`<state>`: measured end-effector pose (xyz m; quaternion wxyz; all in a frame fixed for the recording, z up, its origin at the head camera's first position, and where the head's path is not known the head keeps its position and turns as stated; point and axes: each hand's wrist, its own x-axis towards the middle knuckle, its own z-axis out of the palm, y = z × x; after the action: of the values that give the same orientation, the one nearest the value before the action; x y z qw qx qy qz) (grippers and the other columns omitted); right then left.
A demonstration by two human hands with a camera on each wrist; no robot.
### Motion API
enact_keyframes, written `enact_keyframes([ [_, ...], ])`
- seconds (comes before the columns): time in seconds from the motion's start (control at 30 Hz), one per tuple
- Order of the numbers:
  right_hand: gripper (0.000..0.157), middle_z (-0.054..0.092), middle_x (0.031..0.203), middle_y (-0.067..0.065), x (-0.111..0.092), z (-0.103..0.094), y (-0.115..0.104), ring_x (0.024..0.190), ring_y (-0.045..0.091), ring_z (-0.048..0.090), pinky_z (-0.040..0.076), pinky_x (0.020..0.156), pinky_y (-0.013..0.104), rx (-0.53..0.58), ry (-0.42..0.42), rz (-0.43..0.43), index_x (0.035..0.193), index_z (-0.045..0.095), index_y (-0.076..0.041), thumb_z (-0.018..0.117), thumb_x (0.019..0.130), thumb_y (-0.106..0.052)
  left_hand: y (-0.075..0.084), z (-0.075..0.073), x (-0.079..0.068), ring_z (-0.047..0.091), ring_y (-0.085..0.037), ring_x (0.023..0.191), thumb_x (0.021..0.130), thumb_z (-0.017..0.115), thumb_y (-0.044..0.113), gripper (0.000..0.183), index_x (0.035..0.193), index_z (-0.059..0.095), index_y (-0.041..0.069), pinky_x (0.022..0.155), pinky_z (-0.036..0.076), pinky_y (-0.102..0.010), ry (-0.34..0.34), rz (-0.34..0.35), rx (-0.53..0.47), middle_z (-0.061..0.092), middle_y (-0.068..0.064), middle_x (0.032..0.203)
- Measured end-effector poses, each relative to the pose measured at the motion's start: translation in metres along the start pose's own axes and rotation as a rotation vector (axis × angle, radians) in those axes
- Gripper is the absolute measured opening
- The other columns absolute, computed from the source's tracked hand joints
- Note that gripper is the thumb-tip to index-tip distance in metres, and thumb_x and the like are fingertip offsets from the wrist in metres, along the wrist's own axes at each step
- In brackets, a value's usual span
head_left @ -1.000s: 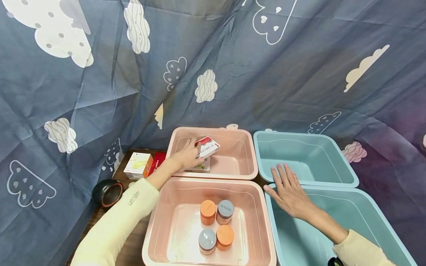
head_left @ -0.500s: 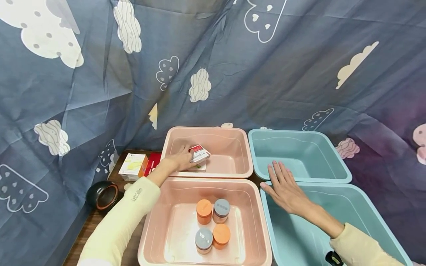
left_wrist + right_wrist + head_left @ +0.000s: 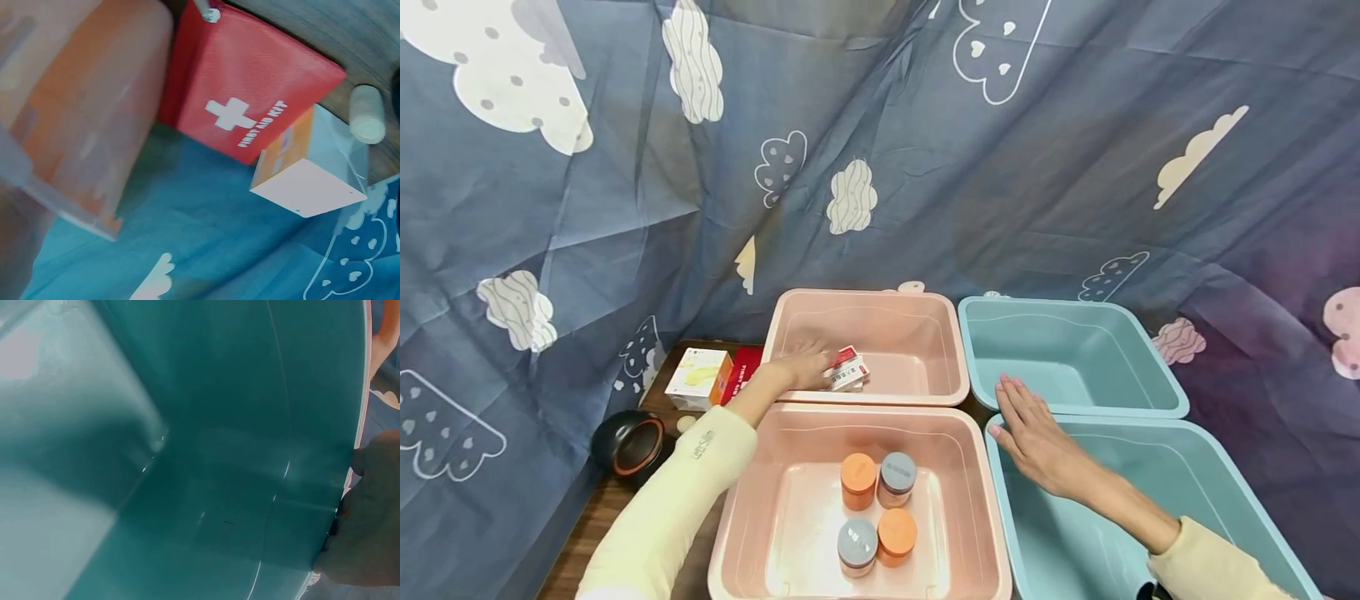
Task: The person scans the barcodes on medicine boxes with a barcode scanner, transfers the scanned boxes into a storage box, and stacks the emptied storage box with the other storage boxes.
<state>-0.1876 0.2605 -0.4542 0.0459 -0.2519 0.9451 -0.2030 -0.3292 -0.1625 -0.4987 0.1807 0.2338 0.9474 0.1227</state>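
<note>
Boxes (image 3: 850, 372) lie toward seven o'clock in the far pink bin (image 3: 917, 329); careless lifting by the left hand (image 3: 805, 367) could scatter them. Its fingers' grip cannot be told; the right hand (image 3: 1047, 446) has straight fingers.

The box (image 3: 852, 372) is red-and-white, its bin (image 3: 891, 321) pink, the curtain (image 3: 970, 192) cloud-patterned blue.

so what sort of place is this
Probably a makeshift indoor sorting corner: pink bins and blue bins stand side by side, a wooden surface shows at the left, and a cloud-print cloth hangs behind.
</note>
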Motion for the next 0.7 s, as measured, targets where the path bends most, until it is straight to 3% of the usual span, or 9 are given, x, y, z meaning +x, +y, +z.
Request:
enact_keyframes([
  [0.07,0.075,0.009,0.179,0.034,0.0,0.002,0.002,0.166,0.055,0.007,0.01,0.13,0.074,-0.009,-0.017,0.014,0.168,0.019,0.015,0.043,0.12,-0.037,-0.007,0.004,0.006,0.036,-0.045,0.159,0.106,0.064,0.026,0.063,0.163,0.047,0.004,0.134,0.025,-0.059,0.05,0.088,-0.006,0.041,-0.026,0.17],
  [0.1,0.075,0.008,0.179,0.034,0.0,0.002,0.003,0.166,0.055,0.007,0.009,0.13,0.073,-0.008,-0.022,0.017,0.168,0.018,0.015,0.043,0.12,-0.037,-0.016,0.011,0.013,0.042,-0.04,0.156,0.109,0.06,0.029,0.059,0.162,0.049,0.007,0.133,0.03,-0.053,0.095,0.168,-0.023,0.047,-0.022,0.166],
  [0.17,0.076,0.008,0.179,0.034,0.001,0.002,0.003,0.166,0.055,0.005,0.008,0.13,0.073,-0.008,-0.03,0.02,0.168,0.017,0.015,0.043,0.12,-0.039,-0.005,0.004,0.0,0.055,-0.035,0.144,0.111,0.058,0.026,0.049,0.156,0.057,0.006,0.128,0.04,-0.048,0.182,0.286,-0.024,0.058,-0.019,0.157],
  [0.27,0.078,0.006,0.18,0.033,0.0,0.001,0.001,0.167,0.055,0.004,0.008,0.131,0.072,-0.015,-0.042,0.022,0.169,0.015,0.014,0.043,0.12,-0.041,0.031,-0.01,-0.037,0.067,-0.032,0.13,0.109,0.059,0.014,0.035,0.14,0.069,0.0,0.119,0.051,-0.045,0.357,0.507,-0.007,0.072,-0.016,0.139],
  [0.33,0.079,0.005,0.18,0.033,0.0,0.001,-0.001,0.167,0.054,0.003,0.007,0.131,0.072,-0.021,-0.048,0.02,0.17,0.014,0.013,0.043,0.119,-0.041,0.071,-0.025,-0.076,0.072,-0.032,0.121,0.103,0.063,0.003,0.027,0.127,0.073,-0.003,0.112,0.056,-0.045,0.414,0.599,0.035,0.076,-0.016,0.127],
  [0.4,0.08,0.004,0.18,0.032,0.001,0.002,-0.001,0.167,0.054,0.002,0.006,0.131,0.072,-0.023,-0.052,0.018,0.17,0.013,0.012,0.043,0.119,-0.042,0.091,-0.02,-0.098,0.074,-0.028,0.113,0.1,0.067,0.002,0.019,0.116,0.076,-0.001,0.106,0.059,-0.04,0.441,0.669,0.104,0.079,-0.012,0.116],
  [0.53,0.081,0.002,0.18,0.032,0.001,0.002,0.002,0.167,0.054,-0.001,0.002,0.131,0.073,-0.014,-0.028,0.0,0.171,0.012,0.011,0.043,0.119,-0.043,0.11,0.0,-0.124,0.074,-0.02,0.11,0.102,0.07,0.011,0.016,0.116,0.077,0.006,0.104,0.06,-0.033,0.354,0.612,0.261,0.079,-0.005,0.114],
  [0.7,0.081,0.002,0.18,0.034,0.003,0.004,0.005,0.167,0.053,-0.002,-0.002,0.131,0.072,-0.011,0.004,-0.016,0.17,0.013,0.013,0.044,0.119,-0.043,0.114,0.022,-0.131,0.068,-0.024,0.132,0.102,0.078,0.018,0.042,0.141,0.07,0.005,0.116,0.053,-0.038,0.239,0.526,0.327,0.073,-0.007,0.138],
])
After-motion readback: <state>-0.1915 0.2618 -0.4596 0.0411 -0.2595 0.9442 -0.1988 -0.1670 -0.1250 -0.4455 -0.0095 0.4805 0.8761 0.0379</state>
